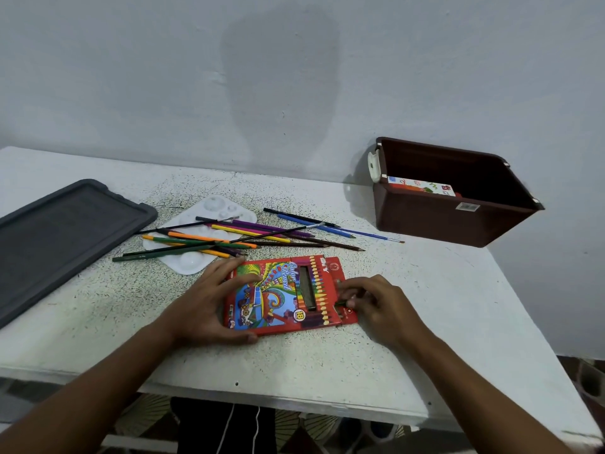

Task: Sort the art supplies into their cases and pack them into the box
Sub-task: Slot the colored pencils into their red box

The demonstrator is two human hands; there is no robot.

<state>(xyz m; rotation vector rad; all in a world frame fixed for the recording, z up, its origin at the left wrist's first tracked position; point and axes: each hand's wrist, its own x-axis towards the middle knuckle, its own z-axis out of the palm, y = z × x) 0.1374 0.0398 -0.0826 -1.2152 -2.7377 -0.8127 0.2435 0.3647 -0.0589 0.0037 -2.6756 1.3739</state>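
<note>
pale grey wall (294, 77) stands behind your speckled white table (327, 362), and the red colour pencil case (281, 296) lies flat on it, right in front of you, between your two hands. your left hand (209, 303) grips the case's left end, fingers laid over the top face and thumb curled along the near edge. your right hand (379, 303) sits at the case's right end, by the open flap, with its fingers curled and pinching a dark green pencil (342, 303) whose tip points toward the opening; how far it sits inside you cannot tell. the case is bright red card with a swirling, many-coloured picture, a narrow window in the middle, a printed row of pencils and an "18" badge near its near edge. beyond it, a loose heap of coloured pencils and brushes (235, 237) lies crisscrossed, partly over a white paint palette (193, 260). a grey lid (59, 237) lies flat at the far left. well apart at the right rear, the brown box (451, 217) stands open against the wall, with a white latch on its left end and a colourful printed packet (422, 186) lying inside.
</note>
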